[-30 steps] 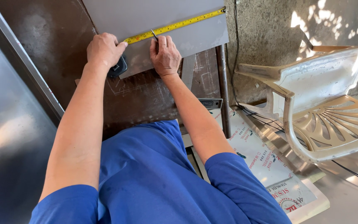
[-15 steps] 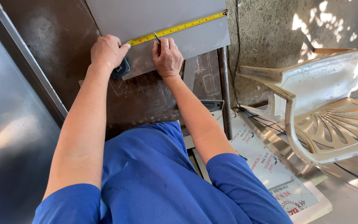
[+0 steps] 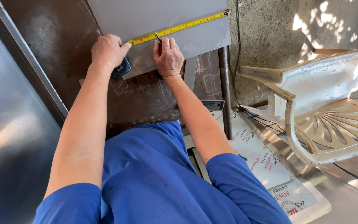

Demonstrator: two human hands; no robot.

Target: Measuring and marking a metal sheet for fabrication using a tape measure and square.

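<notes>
Pressing down on a dark tape measure case (image 3: 121, 69) with a closed grip, the left hand (image 3: 108, 50) stretches the yellow tape (image 3: 179, 28) across a grey metal sheet (image 3: 162, 29) lying on the brown surface (image 3: 63, 49), while the right hand (image 3: 168, 57) pinches a thin marking tool (image 3: 158, 37) against the tape, a pale plastic chair (image 3: 324, 116) nearby.

Sunlit rough concrete wall (image 3: 278, 37), worn white plastic chair (image 3: 328, 120) beside it

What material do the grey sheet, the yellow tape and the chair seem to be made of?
Grey sheet: probably sheet metal, matte, flat and thin-edged. Yellow tape: likely coated steel blade, slightly glossy, lying straight. Chair: moulded plastic, cream, worn, with slotted seat.
</notes>
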